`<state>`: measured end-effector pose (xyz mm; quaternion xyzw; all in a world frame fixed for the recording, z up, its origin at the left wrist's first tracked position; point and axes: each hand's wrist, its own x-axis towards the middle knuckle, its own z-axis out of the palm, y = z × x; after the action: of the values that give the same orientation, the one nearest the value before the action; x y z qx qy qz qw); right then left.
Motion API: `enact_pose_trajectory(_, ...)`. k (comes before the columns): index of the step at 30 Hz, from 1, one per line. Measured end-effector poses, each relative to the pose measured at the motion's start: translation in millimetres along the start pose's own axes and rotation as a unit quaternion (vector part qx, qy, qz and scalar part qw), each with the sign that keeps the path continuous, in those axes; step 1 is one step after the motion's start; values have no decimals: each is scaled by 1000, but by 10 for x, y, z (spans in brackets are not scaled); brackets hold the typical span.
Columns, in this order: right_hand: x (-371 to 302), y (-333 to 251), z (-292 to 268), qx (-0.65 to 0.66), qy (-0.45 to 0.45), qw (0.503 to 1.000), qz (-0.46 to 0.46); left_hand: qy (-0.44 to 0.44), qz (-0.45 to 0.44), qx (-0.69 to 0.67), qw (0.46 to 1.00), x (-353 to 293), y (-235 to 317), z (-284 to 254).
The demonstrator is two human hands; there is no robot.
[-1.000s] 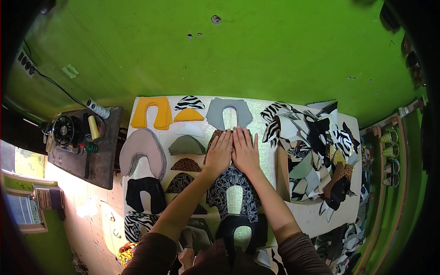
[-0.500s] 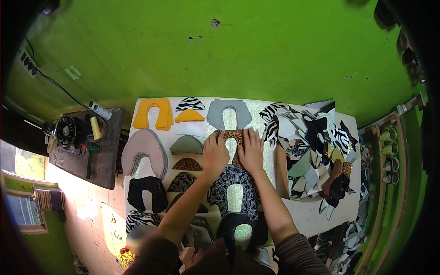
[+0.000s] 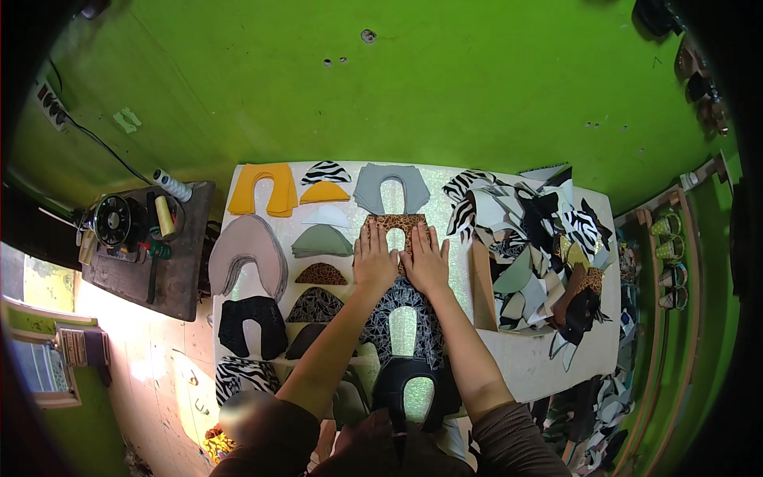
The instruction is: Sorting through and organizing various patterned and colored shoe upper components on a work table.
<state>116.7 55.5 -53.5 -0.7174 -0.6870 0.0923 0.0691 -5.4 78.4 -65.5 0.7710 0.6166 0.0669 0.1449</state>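
Note:
My left hand [image 3: 374, 258] lies flat with fingers stretched forward on the left side of a leopard-print U-shaped piece [image 3: 395, 220]. Against the right side of that piece rests my right hand [image 3: 427, 260], also flat, its thumb close to the left thumb. Both palms cover much of the piece. Below it, partly under my wrists, is a stack of black U-shaped pieces with pale lines [image 3: 381, 328]. A plain black U-shaped stack [image 3: 389, 383] sits nearest me. Just beyond my fingertips lies a grey U-shaped stack [image 3: 371, 188].
Yellow [image 3: 245, 191], beige [image 3: 229, 250] and black [image 3: 233, 330] U-shaped stacks line the table's left side. Between lie half-moon pieces, one green stack [image 3: 321, 242] among them. A box [image 3: 482, 286] overflowing with scraps stands right. A small dark table [image 3: 183, 274] holds thread spools.
My right hand has moved left, closer to my left hand, over the leopard-print piece. The whole view has shifted slightly.

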Motion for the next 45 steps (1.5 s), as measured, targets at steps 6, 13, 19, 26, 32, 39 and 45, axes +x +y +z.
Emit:
enact_pose_trajectory(6,-214,-82,-25,37,-18,999,-1,-3,22,-15,1000,-230,-13,-41)
enact_pose_trajectory(13,-474,-49,-296,102,69,990,-72,75,143,17,987,-445,23,-162)
enact_pose_trajectory(19,-1315,-68,-927,318,96,933,-136,130,216,-126,959,-888,567,-453)
enact_pose_trajectory(26,-1528,652,-1154,360,107,917,-136,103,183,-195,958,-1172,1460,-317)
enact_pose_trajectory(32,-1761,1256,-1658,316,146,908,-233,248,132,-201,939,-1325,2244,-499)
enact_pose_trajectory(39,-1603,2293,-1897,74,145,957,-242,158,212,-217,940,-1295,2728,-332)
enact_pose_trajectory(45,-1566,2475,-2176,4,92,960,-263,103,205,-258,939,-1287,2937,-290)
